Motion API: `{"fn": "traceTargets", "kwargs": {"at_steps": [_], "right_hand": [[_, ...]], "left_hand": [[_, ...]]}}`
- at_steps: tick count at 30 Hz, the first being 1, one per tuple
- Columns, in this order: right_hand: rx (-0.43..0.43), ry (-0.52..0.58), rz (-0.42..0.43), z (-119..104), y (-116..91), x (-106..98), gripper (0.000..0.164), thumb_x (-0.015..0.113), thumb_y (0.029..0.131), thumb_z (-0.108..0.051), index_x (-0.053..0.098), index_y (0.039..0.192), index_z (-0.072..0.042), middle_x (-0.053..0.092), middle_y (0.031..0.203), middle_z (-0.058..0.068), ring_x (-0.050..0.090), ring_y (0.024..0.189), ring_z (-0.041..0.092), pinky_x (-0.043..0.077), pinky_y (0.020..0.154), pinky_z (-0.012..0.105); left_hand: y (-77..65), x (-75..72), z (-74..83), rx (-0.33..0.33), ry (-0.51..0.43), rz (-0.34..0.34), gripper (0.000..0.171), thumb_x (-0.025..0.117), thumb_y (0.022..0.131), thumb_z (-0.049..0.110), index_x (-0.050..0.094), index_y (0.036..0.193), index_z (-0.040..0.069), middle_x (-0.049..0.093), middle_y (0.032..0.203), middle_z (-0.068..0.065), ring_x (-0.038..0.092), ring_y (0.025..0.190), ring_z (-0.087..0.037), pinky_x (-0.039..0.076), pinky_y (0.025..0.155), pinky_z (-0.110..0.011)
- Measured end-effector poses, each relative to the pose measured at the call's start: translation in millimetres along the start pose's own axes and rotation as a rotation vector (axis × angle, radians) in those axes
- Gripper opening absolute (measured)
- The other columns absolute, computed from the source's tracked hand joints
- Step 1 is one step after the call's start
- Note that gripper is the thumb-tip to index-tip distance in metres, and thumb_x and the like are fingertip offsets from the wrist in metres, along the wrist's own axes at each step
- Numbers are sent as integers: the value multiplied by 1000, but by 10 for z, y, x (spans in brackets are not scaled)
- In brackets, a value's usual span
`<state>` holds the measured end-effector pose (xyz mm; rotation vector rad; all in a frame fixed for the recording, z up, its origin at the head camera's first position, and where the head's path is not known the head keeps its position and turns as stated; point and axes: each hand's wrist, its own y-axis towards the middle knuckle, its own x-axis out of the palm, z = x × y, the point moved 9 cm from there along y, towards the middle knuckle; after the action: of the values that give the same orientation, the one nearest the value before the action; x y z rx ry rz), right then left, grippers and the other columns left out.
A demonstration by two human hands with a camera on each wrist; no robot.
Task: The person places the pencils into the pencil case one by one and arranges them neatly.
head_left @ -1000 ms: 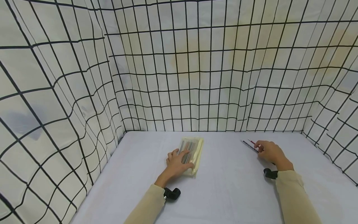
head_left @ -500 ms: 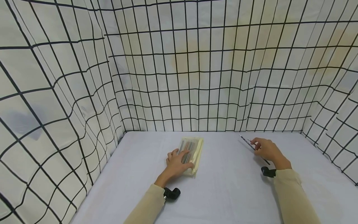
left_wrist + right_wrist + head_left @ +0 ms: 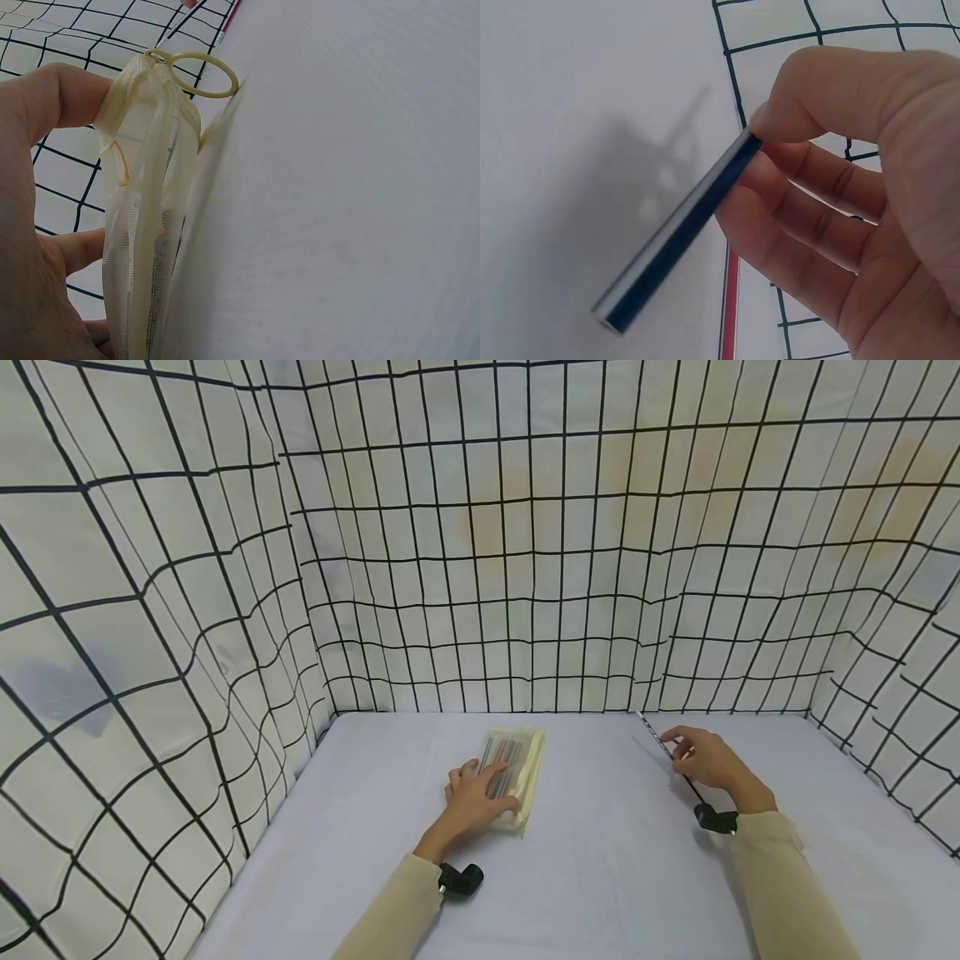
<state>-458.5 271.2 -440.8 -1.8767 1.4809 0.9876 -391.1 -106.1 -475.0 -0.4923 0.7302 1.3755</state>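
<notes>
My left hand rests spread on a see-through pencil pouch with a pale yellow edge and several pencils inside. In the left wrist view the thumb touches the pouch close to a yellow ring pull. Over on the right, my right hand pinches a dark blue and silver pencil between thumb and fingertips, tilted above its shadow on the cloth. Beneath those fingers lies a red pencil, which the hand hides in the head view.
A white-covered table carries all of this. White walls with a black grid close it in at the back and on both sides. Each wrist wears a small black camera.
My right hand has moved slightly left and lifted the blue pencil, while the red one has dropped out of sight behind the hand. The left hand and pouch have stayed still.
</notes>
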Motion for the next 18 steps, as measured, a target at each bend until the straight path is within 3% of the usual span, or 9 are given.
{"fn": "traceTargets", "kwargs": {"at_steps": [18], "right_hand": [[-13, 214, -55, -137, 34, 141, 52, 65, 93, -2, 50, 142, 2, 61, 100, 14, 66, 81, 22, 60, 70, 37]], "left_hand": [[-10, -4, 0, -10, 6, 1, 78, 74, 77, 48, 55, 148, 20, 29, 159, -29, 25, 136, -44, 23, 108, -63]]}}
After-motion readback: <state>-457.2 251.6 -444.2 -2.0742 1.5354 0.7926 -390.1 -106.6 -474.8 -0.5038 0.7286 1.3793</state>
